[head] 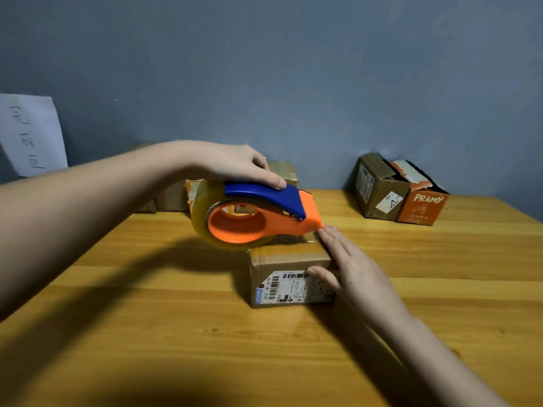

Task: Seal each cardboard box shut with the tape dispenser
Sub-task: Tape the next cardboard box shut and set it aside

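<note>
A left hand [235, 165] curls its fingers over a tape dispenser [252, 215] resting atop a small box [291, 277] at mid-table [147, 333], as the right hand [349, 268] lies flat, fingers together and straight, on the box's right edge.

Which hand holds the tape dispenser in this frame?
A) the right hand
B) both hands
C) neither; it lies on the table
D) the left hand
D: the left hand grips the tape dispenser from above, while the right hand lies flat on the box with fingers straight.
</note>
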